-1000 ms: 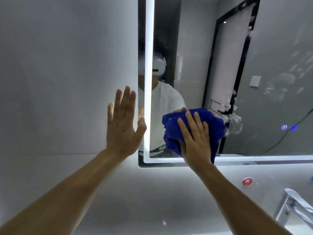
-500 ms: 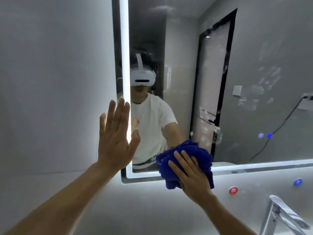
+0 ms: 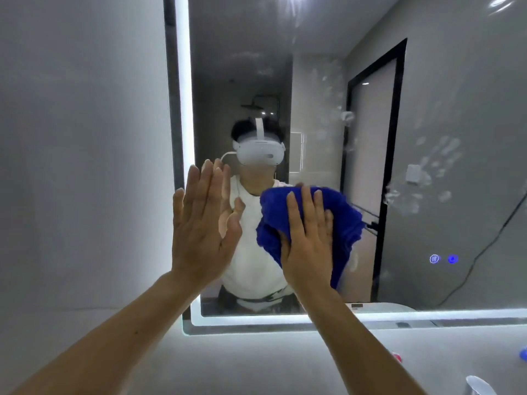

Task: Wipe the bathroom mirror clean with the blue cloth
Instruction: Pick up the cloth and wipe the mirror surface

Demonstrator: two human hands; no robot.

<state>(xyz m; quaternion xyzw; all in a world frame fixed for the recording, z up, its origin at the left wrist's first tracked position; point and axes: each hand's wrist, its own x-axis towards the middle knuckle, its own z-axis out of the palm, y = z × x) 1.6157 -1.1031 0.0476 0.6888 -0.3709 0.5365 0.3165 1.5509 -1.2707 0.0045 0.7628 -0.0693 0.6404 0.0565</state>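
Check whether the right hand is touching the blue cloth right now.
Touching. The head view shows the right hand laid flat on the blue cloth, no gap, fingers pressing it against the mirror.

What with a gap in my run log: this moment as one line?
wiping | right hand presses blue cloth on mirror | left hand open | smudges at right
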